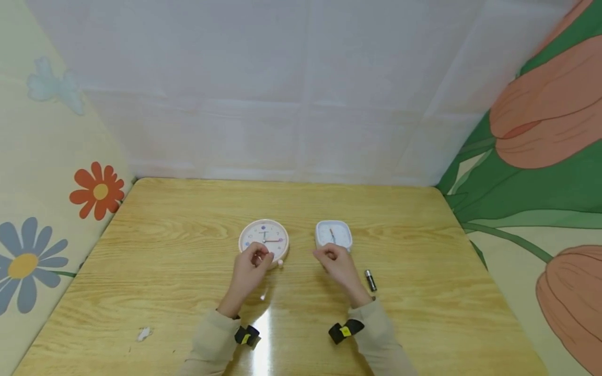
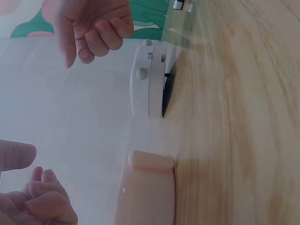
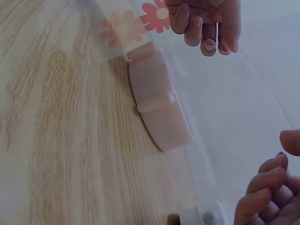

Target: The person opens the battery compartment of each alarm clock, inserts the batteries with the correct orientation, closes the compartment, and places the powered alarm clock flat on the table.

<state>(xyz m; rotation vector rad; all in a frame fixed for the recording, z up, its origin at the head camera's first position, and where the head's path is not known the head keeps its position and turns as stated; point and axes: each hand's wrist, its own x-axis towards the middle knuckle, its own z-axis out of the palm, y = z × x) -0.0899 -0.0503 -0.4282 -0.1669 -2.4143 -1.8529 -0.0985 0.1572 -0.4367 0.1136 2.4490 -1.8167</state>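
Left hand (image 1: 252, 266), right hand (image 1: 340, 267): fingers loosely curled, holding nothing. One round clock (image 1: 269, 233), one square clock (image 1: 333, 234), two total. One battery (image 1: 370, 280). One white scrap (image 1: 144, 333), possibly paper.

The left clock (image 1: 263, 235) and right clock (image 1: 333, 230) lie side by side, apart, on the table (image 1: 414, 235). The left hand (image 1: 251, 267) is above the left clock's near side, the right hand (image 1: 339, 267) near the right clock's. A battery (image 1: 370, 280) lies right of the right hand.
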